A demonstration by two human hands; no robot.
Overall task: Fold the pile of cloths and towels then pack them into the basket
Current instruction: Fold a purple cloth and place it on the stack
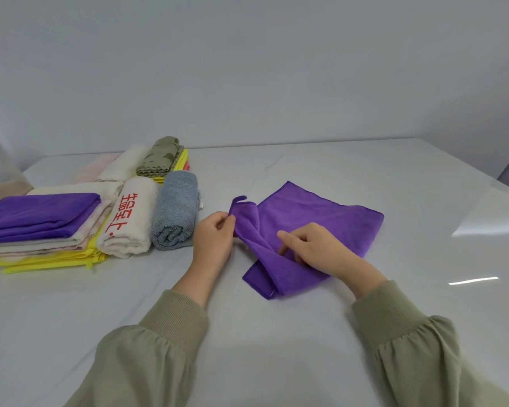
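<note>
A purple cloth (315, 218) lies partly folded on the white table (306, 333), a little right of centre. My left hand (213, 239) pinches its left corner, lifted off the table, with a small loop tag sticking up above the fingers. My right hand (315, 248) rests on the cloth's middle with its fingers curled into a raised fold. Folded and rolled cloths sit at the left: a purple cloth (41, 214) on a stack, a white rolled towel with red characters (128, 215), a grey rolled towel (175, 210) and an olive cloth (160, 155).
Yellow cloths (50, 259) lie under the left stack, and cream and pink towels (115, 168) sit behind it. A translucent container (0, 171) stands at the far left edge. The table's right edge runs along the far right.
</note>
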